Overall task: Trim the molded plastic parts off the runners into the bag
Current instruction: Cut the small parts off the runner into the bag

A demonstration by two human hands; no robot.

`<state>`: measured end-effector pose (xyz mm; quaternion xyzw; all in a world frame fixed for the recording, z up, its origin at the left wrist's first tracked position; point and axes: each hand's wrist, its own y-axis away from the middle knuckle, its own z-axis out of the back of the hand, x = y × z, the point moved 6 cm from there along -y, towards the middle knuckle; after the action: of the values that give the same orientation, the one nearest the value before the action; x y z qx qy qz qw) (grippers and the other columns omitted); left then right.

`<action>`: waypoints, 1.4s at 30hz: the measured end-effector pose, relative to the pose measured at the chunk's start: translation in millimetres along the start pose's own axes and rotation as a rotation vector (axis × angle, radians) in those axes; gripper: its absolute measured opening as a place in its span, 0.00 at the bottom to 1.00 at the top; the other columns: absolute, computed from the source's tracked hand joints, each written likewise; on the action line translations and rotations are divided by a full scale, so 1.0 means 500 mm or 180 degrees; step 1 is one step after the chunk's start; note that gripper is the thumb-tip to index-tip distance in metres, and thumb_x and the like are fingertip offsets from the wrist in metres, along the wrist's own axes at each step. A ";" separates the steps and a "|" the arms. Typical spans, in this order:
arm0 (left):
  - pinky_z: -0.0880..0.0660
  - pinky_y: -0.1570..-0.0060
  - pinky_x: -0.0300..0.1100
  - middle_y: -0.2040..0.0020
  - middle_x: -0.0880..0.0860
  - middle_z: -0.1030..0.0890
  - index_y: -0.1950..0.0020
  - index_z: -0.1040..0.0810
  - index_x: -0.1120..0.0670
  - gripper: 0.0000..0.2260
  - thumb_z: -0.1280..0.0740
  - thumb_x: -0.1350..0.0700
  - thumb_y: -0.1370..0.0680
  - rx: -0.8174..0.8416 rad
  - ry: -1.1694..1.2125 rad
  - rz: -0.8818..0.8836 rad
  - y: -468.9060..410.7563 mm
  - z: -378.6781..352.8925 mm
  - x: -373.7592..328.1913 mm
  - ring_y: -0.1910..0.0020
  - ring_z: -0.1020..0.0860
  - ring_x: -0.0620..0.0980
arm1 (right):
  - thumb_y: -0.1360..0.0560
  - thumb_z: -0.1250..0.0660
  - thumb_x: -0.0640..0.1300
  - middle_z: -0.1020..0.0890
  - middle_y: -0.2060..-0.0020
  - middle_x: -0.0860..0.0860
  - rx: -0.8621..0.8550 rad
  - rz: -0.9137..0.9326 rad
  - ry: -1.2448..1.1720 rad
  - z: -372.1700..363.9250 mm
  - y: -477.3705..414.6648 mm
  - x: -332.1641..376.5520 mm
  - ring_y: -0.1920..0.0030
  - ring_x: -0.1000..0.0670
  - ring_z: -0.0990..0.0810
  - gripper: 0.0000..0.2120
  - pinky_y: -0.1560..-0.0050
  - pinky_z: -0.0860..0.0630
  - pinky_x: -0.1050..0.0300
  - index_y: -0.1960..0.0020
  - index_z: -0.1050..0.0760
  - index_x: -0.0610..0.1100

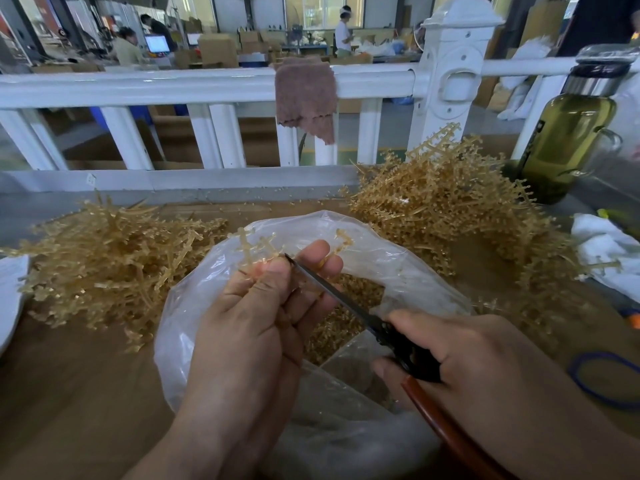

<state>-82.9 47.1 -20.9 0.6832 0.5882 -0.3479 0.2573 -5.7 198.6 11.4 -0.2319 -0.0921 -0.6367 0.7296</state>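
Right hand (485, 358) grips scissors (334, 293); left hand (256, 317) pinches runner (247, 244) above open bag (384, 251), blade tip beside left fingertips.

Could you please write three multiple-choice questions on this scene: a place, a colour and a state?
1. Where does the cloth hang? A. on the white railing B. on a chair C. from a hook
2. What colour is the liquid in the bottle? A. red B. olive green C. blue
3. The plastic bag is: A. tied shut B. folded flat C. open, with parts inside
Answers: 1 A, it drapes over the top rail; 2 B, the glass shows olive green; 3 C, its mouth gapes.
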 end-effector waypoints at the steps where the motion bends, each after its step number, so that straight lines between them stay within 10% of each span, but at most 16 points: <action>1: 0.17 0.53 0.45 0.43 0.59 0.15 0.47 0.24 0.58 0.11 0.37 0.53 0.24 0.0004 0.0010 0.0005 0.000 0.000 0.000 0.44 0.15 0.57 | 0.32 0.44 0.67 0.24 0.71 0.64 0.0013 0.0014 0.0007 -0.002 0.000 0.000 0.67 0.61 0.23 0.21 0.67 0.31 0.69 0.55 0.21 0.55; 42: 0.17 0.50 0.49 0.44 0.60 0.14 0.37 0.26 0.65 0.20 0.37 0.53 0.24 -0.0027 0.0034 0.0134 -0.002 0.006 0.008 0.44 0.15 0.58 | 0.32 0.37 0.67 0.23 0.67 0.64 0.0035 -0.0090 -0.0245 -0.005 -0.003 0.000 0.58 0.68 0.24 0.19 0.61 0.30 0.73 0.48 0.23 0.57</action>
<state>-83.9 47.4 -25.7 0.6961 0.5766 -0.3363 0.2643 -7.5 197.2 9.6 -0.2508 -0.1268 -0.6370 0.7178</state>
